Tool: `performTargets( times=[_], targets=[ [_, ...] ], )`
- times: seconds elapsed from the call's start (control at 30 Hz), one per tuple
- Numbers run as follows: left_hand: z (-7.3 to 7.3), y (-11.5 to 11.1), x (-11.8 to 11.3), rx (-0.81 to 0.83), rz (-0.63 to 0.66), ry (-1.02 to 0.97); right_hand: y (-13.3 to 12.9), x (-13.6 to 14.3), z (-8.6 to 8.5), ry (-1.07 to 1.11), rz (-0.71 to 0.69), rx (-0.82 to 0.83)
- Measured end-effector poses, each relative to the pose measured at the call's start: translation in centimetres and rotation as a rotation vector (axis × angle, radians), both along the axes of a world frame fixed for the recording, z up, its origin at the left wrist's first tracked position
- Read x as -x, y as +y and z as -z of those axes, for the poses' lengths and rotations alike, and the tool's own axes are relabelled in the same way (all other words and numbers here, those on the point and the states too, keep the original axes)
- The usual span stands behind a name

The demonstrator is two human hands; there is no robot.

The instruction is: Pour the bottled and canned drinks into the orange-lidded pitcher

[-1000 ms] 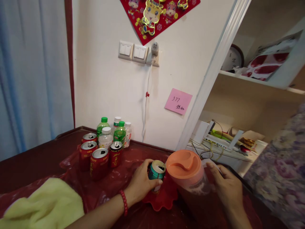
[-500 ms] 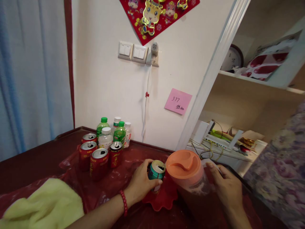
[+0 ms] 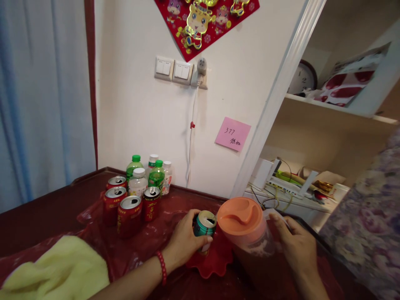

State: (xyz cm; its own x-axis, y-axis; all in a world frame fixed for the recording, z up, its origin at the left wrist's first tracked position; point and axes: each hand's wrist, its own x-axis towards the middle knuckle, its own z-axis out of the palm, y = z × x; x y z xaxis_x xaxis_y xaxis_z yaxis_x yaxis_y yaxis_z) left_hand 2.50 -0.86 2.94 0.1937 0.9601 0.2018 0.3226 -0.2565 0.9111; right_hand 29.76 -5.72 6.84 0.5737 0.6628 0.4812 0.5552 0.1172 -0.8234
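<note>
My left hand [image 3: 186,239], with a red bead bracelet at the wrist, is wrapped round an opened teal drink can [image 3: 205,227]. The can is over a red scallop-edged dish [image 3: 212,266]; whether it touches the dish is hidden. My right hand [image 3: 296,246] grips the handle of a clear plastic pitcher [image 3: 259,246] with an orange lid [image 3: 240,216]. The pitcher tilts a little toward the can, and its lid is close beside the can's rim. The pitcher's lower part is dark and hard to make out.
Several opened red cans [image 3: 129,214] stand at the left, in front of several bottles with green and white caps [image 3: 156,175]. A yellow cloth [image 3: 59,271] lies at the front left. Red plastic sheeting [image 3: 137,246] covers part of the table. A shelf holds a white router [image 3: 286,185] at the right.
Both hands keep their grips, and the can and pitcher stay almost where they were. The whole view has shifted only slightly.
</note>
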Motion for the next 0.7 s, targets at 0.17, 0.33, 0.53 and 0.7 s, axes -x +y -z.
performTargets(
  times=[0.17,0.33,0.53,0.7],
  targets=[
    [-0.02,0.03,-0.04,0.004,-0.006,0.001,-0.09,0.27,-0.24,-0.012,0.005,-0.007],
    [0.07,0.08,-0.1,0.007,-0.018,0.019,-0.09,0.42,-0.24,-0.013,0.012,-0.006],
    [0.16,0.16,-0.06,-0.005,-0.01,0.005,0.05,0.32,-0.04,-0.01,0.001,-0.029],
    [0.41,0.3,-0.07,-0.001,-0.002,-0.024,0.12,0.17,0.06,-0.023,-0.004,-0.042]
  ],
)
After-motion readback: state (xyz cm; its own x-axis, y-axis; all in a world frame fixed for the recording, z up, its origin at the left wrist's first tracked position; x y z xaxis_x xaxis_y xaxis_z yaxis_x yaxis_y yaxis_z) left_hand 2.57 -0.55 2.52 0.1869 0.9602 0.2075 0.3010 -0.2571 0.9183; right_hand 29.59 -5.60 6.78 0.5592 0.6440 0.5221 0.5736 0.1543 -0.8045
